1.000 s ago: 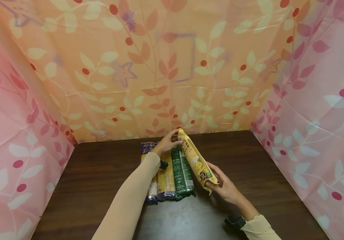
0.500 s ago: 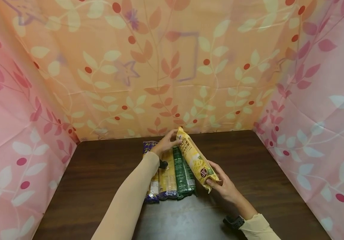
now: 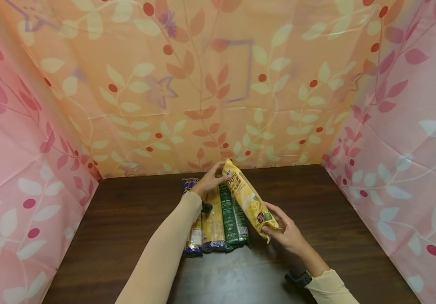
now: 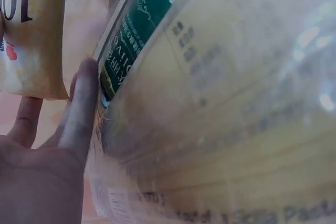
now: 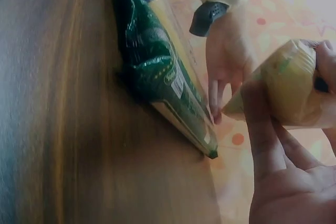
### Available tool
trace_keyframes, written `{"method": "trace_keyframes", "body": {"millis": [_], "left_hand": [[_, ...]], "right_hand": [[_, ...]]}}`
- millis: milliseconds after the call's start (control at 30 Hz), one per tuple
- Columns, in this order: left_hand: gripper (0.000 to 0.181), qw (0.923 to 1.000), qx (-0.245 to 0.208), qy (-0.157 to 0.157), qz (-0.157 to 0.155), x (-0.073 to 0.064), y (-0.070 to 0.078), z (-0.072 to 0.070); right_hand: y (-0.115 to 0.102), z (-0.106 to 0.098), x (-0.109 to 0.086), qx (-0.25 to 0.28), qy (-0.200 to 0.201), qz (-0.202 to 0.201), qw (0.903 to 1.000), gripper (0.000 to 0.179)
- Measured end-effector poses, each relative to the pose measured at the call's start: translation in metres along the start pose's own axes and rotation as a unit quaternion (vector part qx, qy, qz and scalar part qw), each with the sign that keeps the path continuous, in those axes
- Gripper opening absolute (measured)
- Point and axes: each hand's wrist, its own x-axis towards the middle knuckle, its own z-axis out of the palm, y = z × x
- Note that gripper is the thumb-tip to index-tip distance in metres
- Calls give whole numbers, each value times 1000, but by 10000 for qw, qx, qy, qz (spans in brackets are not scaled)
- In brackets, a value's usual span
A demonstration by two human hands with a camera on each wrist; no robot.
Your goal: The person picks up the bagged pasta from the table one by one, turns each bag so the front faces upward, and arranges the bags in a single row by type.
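Note:
A yellow pasta bag [image 3: 249, 200] is held tilted above the table, its far end up and to the left. My left hand [image 3: 209, 181] pinches the far end; in the left wrist view its fingers [image 4: 79, 108] lie behind the bag. The right hand [image 3: 288, 232] grips the near end between thumb and fingers, also seen on the bag [image 5: 294, 85] in the right wrist view. Just left of the bag lies a green pasta pack [image 3: 235, 223]. Beside that are a clear yellow pasta pack [image 3: 213, 230] and a purple-ended pack [image 3: 194, 240], partly hidden by my left arm.
The packs lie side by side on a dark wooden table [image 3: 126, 232]. Floral cloth [image 3: 203, 84] hangs behind the table and along both sides. A dark band [image 3: 298, 279] is on my right wrist.
The yellow pasta bag has rolled so that its printed front turns more toward the head camera. Both hands keep their hold, and the other packs stay put.

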Motion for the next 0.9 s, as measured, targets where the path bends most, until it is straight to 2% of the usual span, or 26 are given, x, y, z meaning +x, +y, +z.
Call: {"method": "trace_keyframes", "body": {"millis": [167, 300, 467, 667, 900], "left_hand": [[63, 9998, -151, -22, -153, -1, 0, 3], [63, 9994, -217, 56, -247, 0, 1, 5], [67, 9987, -213, 205, -414, -2, 7, 10], [65, 9968, 119, 449, -647, -5, 10, 15], [60, 9967, 312, 489, -562, -4, 6, 17]], "right_hand": [[1, -3, -1, -390, -82, -65, 9992, 73], [1, -5, -3, -618, -8, 101, 9980, 75], [0, -6, -5, -754, -51, 247, 9968, 88], [-2, -3, -6, -1040, -196, 544, 9929, 92], [0, -3, -5, -1381, -52, 637, 9884, 85]]}}
